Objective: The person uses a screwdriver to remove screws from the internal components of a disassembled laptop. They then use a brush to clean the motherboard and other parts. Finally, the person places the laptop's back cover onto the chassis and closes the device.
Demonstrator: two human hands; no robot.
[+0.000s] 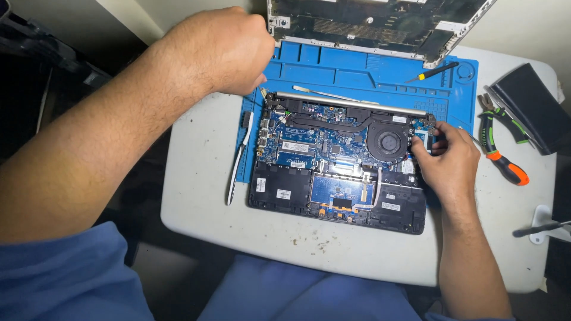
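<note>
Laptop base with its cover off point(339, 163), blue circuit board and round black fan exposed, lies half on a blue silicone repair mat point(357, 71) on the white table point(196, 178). The right hand point(449, 160) pinches something small at the board's right edge, fingers point(425, 142) bent inward, perhaps steadying the chassis. The left hand point(223, 50) hovers fisted above the hinge corner; what it holds I cannot tell. Orange-handled pliers point(502, 151) wait just beyond the right fingers.

A blue mat point(357, 65) underlies the black laptop point(339, 160); pliers point(499, 148) have orange-and-green handles.
</note>
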